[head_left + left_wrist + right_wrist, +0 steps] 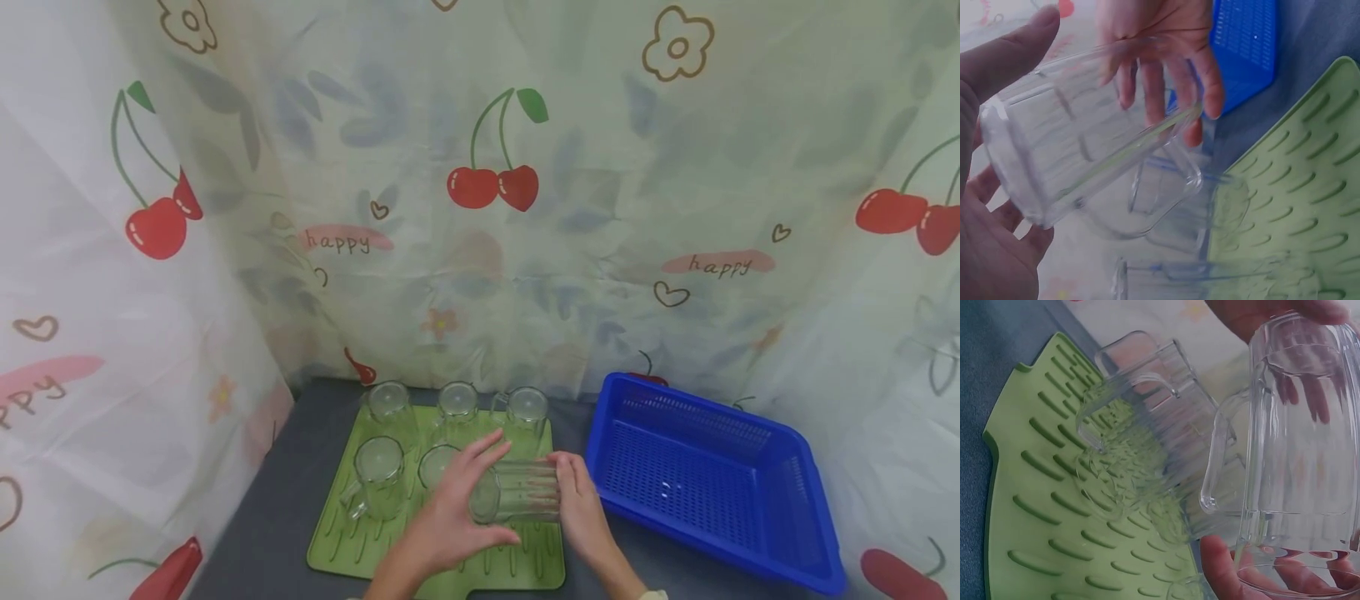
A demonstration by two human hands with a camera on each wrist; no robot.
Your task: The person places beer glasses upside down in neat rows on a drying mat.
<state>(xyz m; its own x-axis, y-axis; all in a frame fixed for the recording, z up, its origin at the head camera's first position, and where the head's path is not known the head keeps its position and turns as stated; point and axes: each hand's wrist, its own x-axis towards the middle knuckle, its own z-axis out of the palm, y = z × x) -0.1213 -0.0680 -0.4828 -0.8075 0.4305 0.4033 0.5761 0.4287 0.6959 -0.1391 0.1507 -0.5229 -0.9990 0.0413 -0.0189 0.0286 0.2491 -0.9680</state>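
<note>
A clear glass mug (pixel 525 492) lies sideways in the air between my hands, above the green draining mat (pixel 352 550). My right hand (pixel 588 512) holds it by the rim end, and its fingers show through the glass in the right wrist view. Around the base end my left hand (pixel 450 512) spreads its thumb and fingers wide. In the left wrist view that thumb (pixel 1016 53) stands apart from the glass, while some fingertips lie close to the base. The mug's handle (pixel 1219 450) shows in the right wrist view.
Several more glass mugs stand upside down on the mat, among them a front left mug (pixel 380 479) and a back right mug (pixel 527 408). A blue plastic basket (pixel 780 446) sits to the right on the dark cloth (pixel 262 517). A printed curtain (pixel 585 275) surrounds the table.
</note>
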